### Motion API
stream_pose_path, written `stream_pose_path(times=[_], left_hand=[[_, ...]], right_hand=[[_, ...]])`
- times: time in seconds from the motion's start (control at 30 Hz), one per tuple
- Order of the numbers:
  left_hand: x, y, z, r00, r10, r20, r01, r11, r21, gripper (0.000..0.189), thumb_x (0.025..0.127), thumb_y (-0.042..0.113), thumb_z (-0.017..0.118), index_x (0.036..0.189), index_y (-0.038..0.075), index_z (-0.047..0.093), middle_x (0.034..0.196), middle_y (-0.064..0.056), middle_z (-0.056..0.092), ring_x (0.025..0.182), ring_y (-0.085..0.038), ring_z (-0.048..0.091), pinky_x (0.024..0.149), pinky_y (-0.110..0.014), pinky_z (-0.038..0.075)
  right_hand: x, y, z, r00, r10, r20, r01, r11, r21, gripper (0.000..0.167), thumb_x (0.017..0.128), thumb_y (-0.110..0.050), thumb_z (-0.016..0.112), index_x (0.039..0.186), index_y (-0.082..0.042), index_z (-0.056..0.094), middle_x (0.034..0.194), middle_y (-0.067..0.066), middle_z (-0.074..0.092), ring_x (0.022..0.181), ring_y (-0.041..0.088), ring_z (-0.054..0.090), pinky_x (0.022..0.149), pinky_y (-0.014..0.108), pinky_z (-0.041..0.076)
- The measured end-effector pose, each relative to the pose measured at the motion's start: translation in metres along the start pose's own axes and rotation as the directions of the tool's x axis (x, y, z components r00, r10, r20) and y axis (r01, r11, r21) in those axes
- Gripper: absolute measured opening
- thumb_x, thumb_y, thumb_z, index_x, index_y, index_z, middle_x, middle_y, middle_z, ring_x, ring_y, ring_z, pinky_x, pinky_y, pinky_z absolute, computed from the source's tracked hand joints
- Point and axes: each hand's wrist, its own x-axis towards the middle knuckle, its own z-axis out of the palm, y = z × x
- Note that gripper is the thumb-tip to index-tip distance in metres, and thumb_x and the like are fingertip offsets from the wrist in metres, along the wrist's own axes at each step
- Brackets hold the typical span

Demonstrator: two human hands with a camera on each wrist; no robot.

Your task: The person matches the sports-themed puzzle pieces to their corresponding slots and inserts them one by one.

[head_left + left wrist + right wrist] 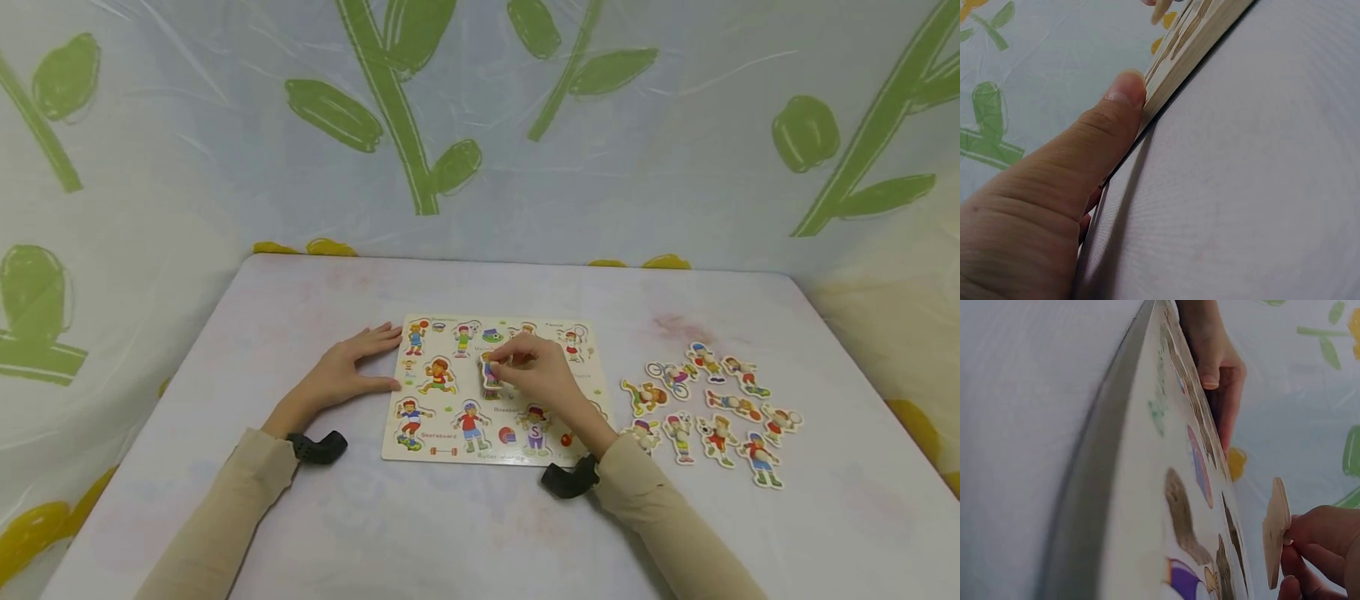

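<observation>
A wooden picture puzzle board (465, 383) with printed sports figures lies flat on the table. My left hand (345, 367) rests at its left edge, fingers extended; in the left wrist view the thumb (1100, 128) touches the board's side. Over the middle of the board, my right hand (538, 372) pinches a small figure-shaped puzzle piece (489, 372) between thumb and fingers. Seen edge-on in the right wrist view, that piece (1275, 532) is thin wood and stands apart from the board's surface. The right hand hides part of the board's upper right.
Several loose figure-shaped puzzle pieces (717, 442) lie scattered on the table (480, 533) to the right of the board. Black wrist-worn devices (321, 447) sit at both cuffs. A leaf-patterned sheet (600, 183) stands behind the table and along its sides.
</observation>
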Motion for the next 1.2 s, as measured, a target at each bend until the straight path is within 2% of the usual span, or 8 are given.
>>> stream_pose_path(times=[0.33,0.63,0.8,0.93,1.03,1.2], left_hand=[[0.001,0.0,0.0,1.0,-0.015,0.017,0.015,1.0,0.005,0.076,0.079,0.039,0.084,0.142,0.009,0.055,0.152,-0.004,0.046,0.146,-0.024,0.03,0.123,-0.041,0.016],[-0.001,0.001,-0.001,0.999,-0.028,0.015,0.028,1.0,-0.005,0.076,0.078,0.037,0.085,0.142,0.009,0.055,0.152,-0.005,0.045,0.147,-0.024,0.03,0.123,-0.042,0.015],[-0.001,0.001,-0.002,1.0,-0.013,0.012,0.013,1.0,-0.005,0.076,0.078,0.036,0.085,0.142,0.008,0.055,0.152,-0.006,0.045,0.146,-0.025,0.031,0.123,-0.042,0.016],[0.0,0.001,-0.001,1.0,-0.005,0.009,0.005,1.0,-0.016,0.076,0.078,0.037,0.084,0.143,0.009,0.055,0.152,-0.006,0.045,0.146,-0.026,0.03,0.123,-0.041,0.015],[0.0,0.001,-0.002,1.0,-0.016,0.008,0.016,1.0,-0.027,0.077,0.078,0.039,0.084,0.143,0.01,0.055,0.152,-0.005,0.045,0.147,-0.024,0.03,0.123,-0.04,0.014],[0.0,0.002,-0.001,0.999,-0.033,0.014,0.034,0.999,-0.026,0.076,0.078,0.039,0.084,0.143,0.011,0.055,0.152,-0.003,0.045,0.147,-0.022,0.029,0.123,-0.039,0.014]], right_hand=[[-0.001,0.018,0.003,0.998,-0.042,0.052,0.042,0.999,-0.006,0.007,0.084,-0.011,0.08,0.09,-0.013,0.078,0.093,-0.001,0.068,0.08,0.018,0.057,0.069,0.025,0.05],[-0.003,0.025,0.006,0.995,-0.067,0.079,0.067,0.998,0.002,0.006,0.086,-0.013,0.078,0.092,-0.014,0.077,0.095,-0.005,0.068,0.081,0.017,0.058,0.07,0.025,0.052],[-0.003,0.025,0.006,0.991,-0.093,0.094,0.096,0.995,-0.021,0.006,0.086,-0.012,0.079,0.091,-0.014,0.077,0.095,-0.004,0.069,0.086,0.016,0.059,0.076,0.026,0.051],[-0.003,0.024,0.004,0.988,-0.115,0.1,0.117,0.993,-0.017,0.007,0.086,-0.012,0.079,0.092,-0.013,0.077,0.1,-0.001,0.071,0.091,0.017,0.062,0.081,0.032,0.053],[-0.005,0.017,0.004,0.989,-0.103,0.102,0.105,0.994,-0.013,0.008,0.086,-0.008,0.077,0.094,-0.008,0.077,0.103,0.005,0.071,0.095,0.023,0.063,0.083,0.039,0.053],[-0.005,0.016,0.003,0.992,-0.07,0.107,0.074,0.997,-0.031,0.007,0.087,-0.011,0.077,0.094,-0.012,0.077,0.102,-0.002,0.071,0.094,0.017,0.061,0.083,0.034,0.053]])
